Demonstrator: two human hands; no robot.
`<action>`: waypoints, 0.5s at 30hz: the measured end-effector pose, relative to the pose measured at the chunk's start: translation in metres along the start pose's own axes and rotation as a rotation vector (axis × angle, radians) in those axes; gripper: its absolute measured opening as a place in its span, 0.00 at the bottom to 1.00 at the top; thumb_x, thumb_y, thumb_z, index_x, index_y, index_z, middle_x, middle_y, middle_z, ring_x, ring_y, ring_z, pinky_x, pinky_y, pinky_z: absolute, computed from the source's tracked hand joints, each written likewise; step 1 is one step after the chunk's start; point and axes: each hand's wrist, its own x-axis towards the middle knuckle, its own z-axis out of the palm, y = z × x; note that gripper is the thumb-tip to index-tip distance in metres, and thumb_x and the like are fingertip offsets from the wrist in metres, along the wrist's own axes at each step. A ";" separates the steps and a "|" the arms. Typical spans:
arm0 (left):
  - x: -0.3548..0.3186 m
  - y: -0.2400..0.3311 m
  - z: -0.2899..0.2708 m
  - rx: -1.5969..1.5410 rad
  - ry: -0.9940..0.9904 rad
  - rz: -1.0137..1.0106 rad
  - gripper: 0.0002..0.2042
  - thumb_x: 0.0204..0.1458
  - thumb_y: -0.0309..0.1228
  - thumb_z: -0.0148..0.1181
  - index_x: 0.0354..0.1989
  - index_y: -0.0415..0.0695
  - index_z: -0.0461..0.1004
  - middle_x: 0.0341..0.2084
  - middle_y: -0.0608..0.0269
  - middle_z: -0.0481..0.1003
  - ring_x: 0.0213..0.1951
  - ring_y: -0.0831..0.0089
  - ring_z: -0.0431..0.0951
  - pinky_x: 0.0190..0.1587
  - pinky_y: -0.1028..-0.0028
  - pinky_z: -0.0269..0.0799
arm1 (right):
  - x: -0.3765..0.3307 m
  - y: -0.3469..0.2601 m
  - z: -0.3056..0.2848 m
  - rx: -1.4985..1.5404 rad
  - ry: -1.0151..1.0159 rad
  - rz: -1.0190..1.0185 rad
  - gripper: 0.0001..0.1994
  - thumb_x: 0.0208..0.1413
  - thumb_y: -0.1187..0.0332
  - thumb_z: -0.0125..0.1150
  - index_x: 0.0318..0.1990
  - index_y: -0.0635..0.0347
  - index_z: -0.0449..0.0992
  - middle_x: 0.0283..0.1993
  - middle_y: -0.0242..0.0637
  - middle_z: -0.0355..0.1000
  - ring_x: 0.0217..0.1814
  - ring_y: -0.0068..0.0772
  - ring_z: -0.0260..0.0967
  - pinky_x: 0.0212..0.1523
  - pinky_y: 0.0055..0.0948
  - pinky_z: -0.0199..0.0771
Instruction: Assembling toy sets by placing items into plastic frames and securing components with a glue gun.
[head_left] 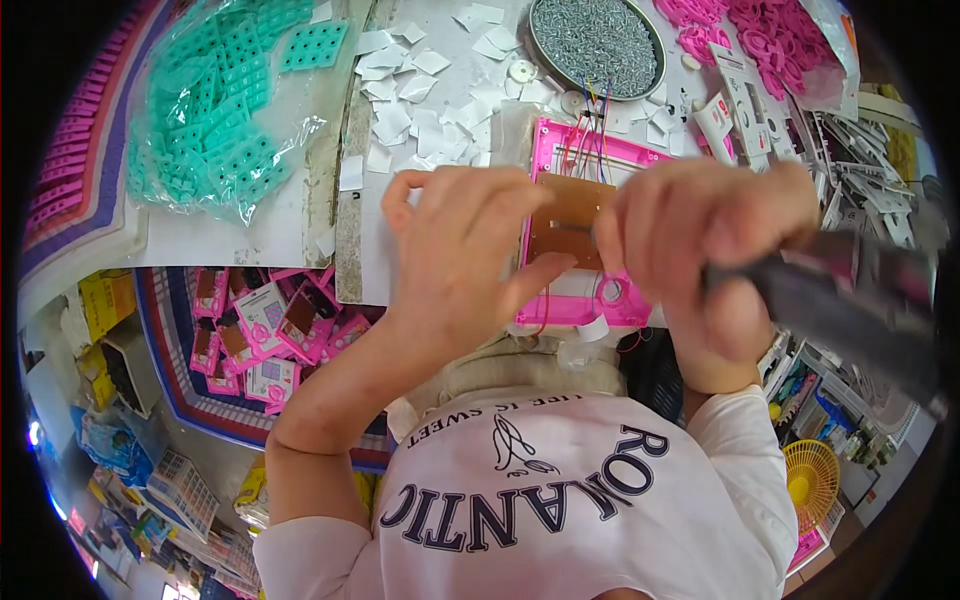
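A pink plastic casing [570, 311] lies on the worktable in front of me, with a brown circuit board [570, 195] inside it. Thin coloured wires [588, 135] rise from its far end. My left hand [455, 235] is over the casing's left side, fingers apart and bent, the thumb reaching over the board's near edge. Nothing shows in that hand. My right hand [695, 225] is closed round a black electric screwdriver [830, 295], which slants off to the right. Its thin shaft points left over the board; whether the tip touches is unclear.
Small white paper pieces [430, 120] are scattered beyond the casing. A round tray [662, 70] of screws stands at the back. Turquoise button pads [235, 120] fill a clear bag at left. Pink rings [770, 40] are at far right. Below left, a basket [165, 350] holds pink units.
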 end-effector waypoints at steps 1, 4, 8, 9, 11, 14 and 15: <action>-0.001 -0.002 -0.002 0.007 0.000 0.001 0.16 0.39 0.32 0.75 0.37 0.51 0.78 0.35 0.72 0.77 0.40 0.69 0.74 0.50 0.61 0.55 | 0.004 0.006 -0.002 -0.020 0.027 0.001 0.16 0.63 0.58 0.66 0.44 0.51 0.64 0.20 0.26 0.63 0.19 0.23 0.59 0.26 0.30 0.68; -0.011 -0.010 -0.012 0.032 -0.001 -0.005 0.16 0.39 0.32 0.75 0.38 0.52 0.77 0.36 0.72 0.77 0.40 0.68 0.74 0.50 0.62 0.55 | 0.012 0.019 -0.004 -0.057 0.039 0.009 0.15 0.63 0.59 0.66 0.43 0.52 0.63 0.20 0.27 0.63 0.20 0.23 0.59 0.27 0.31 0.68; -0.025 -0.012 -0.018 0.053 -0.022 -0.009 0.14 0.40 0.33 0.75 0.34 0.52 0.77 0.35 0.71 0.76 0.39 0.68 0.74 0.47 0.61 0.55 | 0.014 0.024 -0.007 -0.230 -0.045 0.028 0.15 0.62 0.64 0.66 0.37 0.54 0.62 0.19 0.29 0.64 0.20 0.24 0.61 0.28 0.32 0.70; -0.028 -0.012 -0.018 0.050 -0.032 -0.001 0.13 0.39 0.34 0.75 0.32 0.52 0.77 0.35 0.71 0.76 0.39 0.68 0.74 0.47 0.61 0.54 | 0.015 0.023 -0.010 -0.305 -0.110 0.044 0.15 0.62 0.65 0.66 0.36 0.54 0.62 0.19 0.30 0.64 0.20 0.25 0.61 0.27 0.32 0.71; -0.036 -0.007 -0.017 0.051 -0.057 0.055 0.11 0.39 0.35 0.74 0.30 0.52 0.76 0.33 0.71 0.75 0.38 0.68 0.73 0.46 0.59 0.54 | 0.018 0.021 -0.016 -0.389 -0.235 0.083 0.16 0.61 0.67 0.66 0.34 0.55 0.61 0.18 0.31 0.64 0.19 0.25 0.61 0.27 0.32 0.71; -0.042 0.012 -0.018 0.032 -0.189 0.054 0.11 0.40 0.33 0.75 0.29 0.52 0.78 0.31 0.71 0.72 0.38 0.67 0.71 0.44 0.60 0.54 | 0.017 0.024 -0.011 -0.449 -0.226 0.061 0.15 0.61 0.67 0.67 0.37 0.56 0.62 0.19 0.30 0.64 0.19 0.24 0.60 0.27 0.32 0.70; -0.043 0.018 -0.017 0.022 -0.249 0.039 0.11 0.40 0.32 0.75 0.30 0.52 0.78 0.31 0.71 0.72 0.38 0.67 0.70 0.44 0.60 0.54 | 0.021 0.024 -0.012 -0.500 -0.245 0.042 0.15 0.61 0.66 0.67 0.38 0.56 0.62 0.20 0.30 0.64 0.19 0.24 0.60 0.26 0.31 0.70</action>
